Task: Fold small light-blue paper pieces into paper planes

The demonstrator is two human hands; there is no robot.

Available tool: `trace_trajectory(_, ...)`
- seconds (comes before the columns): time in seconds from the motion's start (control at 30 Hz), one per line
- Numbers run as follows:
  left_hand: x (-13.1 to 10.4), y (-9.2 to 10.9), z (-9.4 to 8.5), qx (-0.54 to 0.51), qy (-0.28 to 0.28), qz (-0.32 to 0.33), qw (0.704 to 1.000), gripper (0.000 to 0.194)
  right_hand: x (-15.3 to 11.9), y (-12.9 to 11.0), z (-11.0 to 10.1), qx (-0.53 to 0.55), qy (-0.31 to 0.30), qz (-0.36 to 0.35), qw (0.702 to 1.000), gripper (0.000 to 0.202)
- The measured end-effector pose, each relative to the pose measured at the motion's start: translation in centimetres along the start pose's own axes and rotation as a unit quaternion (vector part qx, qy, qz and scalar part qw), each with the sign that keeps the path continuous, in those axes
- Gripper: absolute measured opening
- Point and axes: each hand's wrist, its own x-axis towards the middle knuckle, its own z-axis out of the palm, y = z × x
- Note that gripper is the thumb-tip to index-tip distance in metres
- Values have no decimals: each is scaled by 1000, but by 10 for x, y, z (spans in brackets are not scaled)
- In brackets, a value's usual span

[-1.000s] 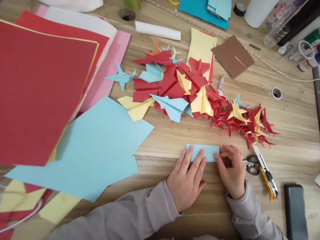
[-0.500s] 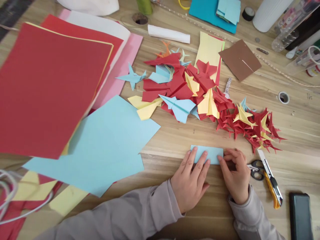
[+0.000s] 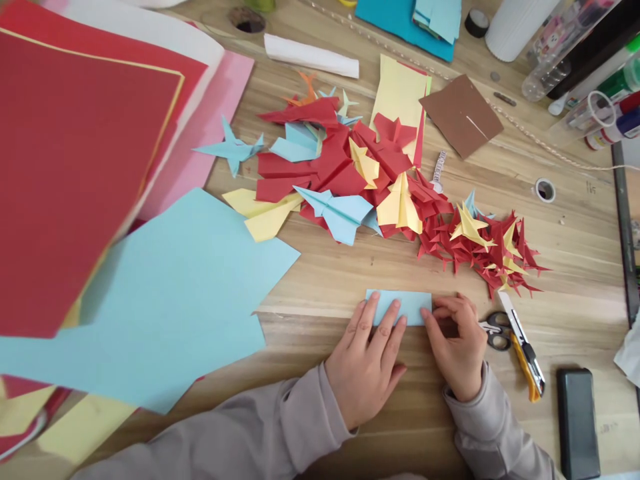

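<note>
A small light blue paper rectangle [image 3: 413, 307] lies flat on the wooden table in front of me. My left hand [image 3: 367, 363] rests on its left part with the fingers spread, pressing it down. At the paper's right edge, my right hand [image 3: 457, 343] has its thumb on the corner and its other fingers curled beside it; whether it pinches the paper is hard to tell. Beyond the paper sits a pile of folded red paper pieces [image 3: 333, 167], with a blue paper plane [image 3: 340, 212] and yellow ones among them.
Scissors [image 3: 497, 330] and an orange cutter [image 3: 525, 363] lie right of my right hand, near a black case [image 3: 577, 423]. Large blue sheets [image 3: 200, 287] and red sheets [image 3: 85, 173] cover the left side. A brown square [image 3: 463, 117] and a clear cup [image 3: 593, 117] are farther back.
The whole view has shifted, so the table's contents appear farther left and more shows at the right. My hands and the small blue paper keep the same arrangement.
</note>
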Motion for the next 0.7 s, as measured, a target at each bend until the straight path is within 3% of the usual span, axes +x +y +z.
trace_trajectory(0.23, 1, 2, -2, 13, -7, -3, 1000, 52, 3, -2, -1, -7, -30, -51, 998, 12)
trace_trajectory(0.7, 1, 2, 0, 3, 4, -12, 1000, 53, 2, -1, 0, -2, -22, -56, 998, 14)
